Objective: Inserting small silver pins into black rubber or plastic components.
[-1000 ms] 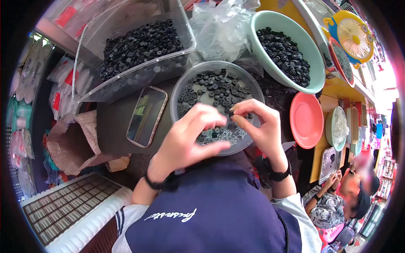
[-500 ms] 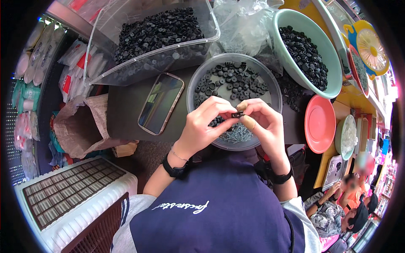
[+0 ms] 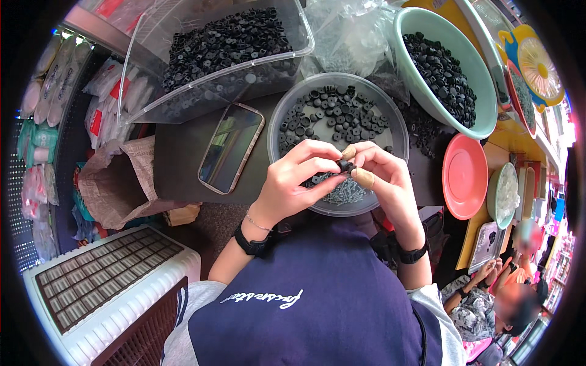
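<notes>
A small black plastic part (image 3: pixel 345 166) is pinched between the fingertips of both hands; its exact shape is partly covered. My left hand (image 3: pixel 299 174) grips it from the left, and my right hand (image 3: pixel 384 173), with tan coverings on thumb and index fingertip, grips it from the right. Both hands hover over a round clear tub (image 3: pixel 274 131). Inside the tub lie loose black round caps (image 3: pixel 342 113) toward the far side and a heap of silver screws (image 3: pixel 345 193) at the near side, partly hidden by my hands.
A clear bin (image 3: pixel 213 79) of black parts stands far left, with a phone (image 3: pixel 232 148) nearer. Beyond the tub are clear plastic bags (image 3: pixel 348 36). On the right are a mint basin (image 3: pixel 488 97) of black parts and a red plate (image 3: pixel 464 177). Other people sit at lower right.
The black part has turned slightly between my fingertips, and my fingers have shifted a little. Both hands stay over the tub; the whole view has moved slightly.
</notes>
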A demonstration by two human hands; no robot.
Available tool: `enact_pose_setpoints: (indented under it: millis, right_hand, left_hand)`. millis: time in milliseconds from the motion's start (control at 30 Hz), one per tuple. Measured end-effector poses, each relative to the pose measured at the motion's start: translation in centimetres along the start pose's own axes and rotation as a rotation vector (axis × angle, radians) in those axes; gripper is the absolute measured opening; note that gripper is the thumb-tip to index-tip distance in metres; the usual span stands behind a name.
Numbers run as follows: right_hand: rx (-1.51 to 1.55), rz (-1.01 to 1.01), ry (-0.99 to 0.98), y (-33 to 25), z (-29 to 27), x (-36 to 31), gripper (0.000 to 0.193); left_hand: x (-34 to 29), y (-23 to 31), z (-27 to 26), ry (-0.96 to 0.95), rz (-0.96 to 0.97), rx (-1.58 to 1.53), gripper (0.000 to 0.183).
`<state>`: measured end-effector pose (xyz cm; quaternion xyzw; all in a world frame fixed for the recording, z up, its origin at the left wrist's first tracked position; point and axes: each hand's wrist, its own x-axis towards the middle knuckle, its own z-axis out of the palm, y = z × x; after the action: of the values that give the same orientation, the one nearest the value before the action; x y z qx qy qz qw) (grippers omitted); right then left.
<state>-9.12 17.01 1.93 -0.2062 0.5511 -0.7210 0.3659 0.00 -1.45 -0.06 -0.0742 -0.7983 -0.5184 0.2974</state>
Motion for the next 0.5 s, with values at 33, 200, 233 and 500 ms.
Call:
enact_pose_setpoints:
  millis: [33,200,233,500]
  right_hand:
    - [-0.005,-0.002,-0.006,0.02,-0.02,-0.02,0.009]
    - [-0.024,0.009,-0.007,0.09,-0.05,-0.12,0.01]
    - [-0.051,0.018,-0.012,-0.02,0.02,-0.2,0.01]
    - [-0.101,0.082,0.027,0.2,0.4,-0.28,0.008]
  left_hand:
    - [-0.12,-0.14,0.0,-0.015,0.013,0.006,0.025]
    - [-0.31,-0.13,0.29,0.034,-0.008,-0.006,0.028]
    - [-0.32,-0.27,0.26,0.026,0.002,0.017,0.029]
    - [-0.32,-0.1,0.28,-0.026,0.04,0.075,0.03]
